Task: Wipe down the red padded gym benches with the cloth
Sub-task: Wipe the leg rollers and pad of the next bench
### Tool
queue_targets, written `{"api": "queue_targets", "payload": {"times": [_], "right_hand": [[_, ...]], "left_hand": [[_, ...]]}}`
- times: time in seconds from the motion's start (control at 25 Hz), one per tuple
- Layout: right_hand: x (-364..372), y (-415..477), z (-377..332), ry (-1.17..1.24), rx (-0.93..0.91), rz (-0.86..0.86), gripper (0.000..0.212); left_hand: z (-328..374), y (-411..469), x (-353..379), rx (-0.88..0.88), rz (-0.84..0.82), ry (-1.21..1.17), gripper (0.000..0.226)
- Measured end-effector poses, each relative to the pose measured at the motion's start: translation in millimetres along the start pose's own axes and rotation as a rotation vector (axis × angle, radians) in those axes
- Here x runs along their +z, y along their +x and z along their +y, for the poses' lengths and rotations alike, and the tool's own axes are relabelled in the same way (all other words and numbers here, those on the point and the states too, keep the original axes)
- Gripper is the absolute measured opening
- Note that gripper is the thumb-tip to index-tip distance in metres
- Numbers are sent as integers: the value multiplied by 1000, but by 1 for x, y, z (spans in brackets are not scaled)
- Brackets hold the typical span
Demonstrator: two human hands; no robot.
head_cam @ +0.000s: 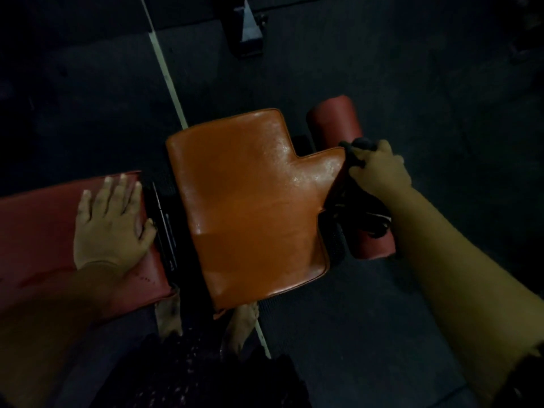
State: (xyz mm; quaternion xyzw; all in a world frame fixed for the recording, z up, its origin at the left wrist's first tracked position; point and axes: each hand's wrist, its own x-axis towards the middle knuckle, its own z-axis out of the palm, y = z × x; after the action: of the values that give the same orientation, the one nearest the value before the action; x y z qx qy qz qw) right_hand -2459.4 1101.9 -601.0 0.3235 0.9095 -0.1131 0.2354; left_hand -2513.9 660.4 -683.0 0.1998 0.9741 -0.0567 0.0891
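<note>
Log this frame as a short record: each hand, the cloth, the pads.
left hand: flat, fingers spread, resting on the dark red pad
right hand: grips the dark cloth at the seat pad's right edge
seat pad: orange-red, glossy, notched at its far right corner
roller pad: red, beyond the right hand
floor: dark, with a pale line

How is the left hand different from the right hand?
The left hand lies flat with fingers spread; the right hand is curled tight. The left hand holds nothing and rests on the dark red pad; the right hand grips a dark cloth at the corner of the shiny seat pad. Both hands are bare.
</note>
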Motion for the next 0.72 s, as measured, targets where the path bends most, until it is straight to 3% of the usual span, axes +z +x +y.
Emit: {"api": "queue_targets", "payload": {"times": [0.16, 0.24, 0.52, 0.72], "right_hand": [[32, -46, 16, 347, 294, -85, 37], [56, -71, -3, 432, 330, -144, 35], [59, -105, -15, -91, 59, -121, 45], [72, -116, -29, -16, 101, -45, 45]], "left_hand": [[-1, -1, 1, 0, 13, -5, 76], [-2, 0, 1, -4, 14, -3, 76], [-2, -1, 3, -4, 49, -15, 75], [-2, -2, 0, 1, 41, -19, 75]]}}
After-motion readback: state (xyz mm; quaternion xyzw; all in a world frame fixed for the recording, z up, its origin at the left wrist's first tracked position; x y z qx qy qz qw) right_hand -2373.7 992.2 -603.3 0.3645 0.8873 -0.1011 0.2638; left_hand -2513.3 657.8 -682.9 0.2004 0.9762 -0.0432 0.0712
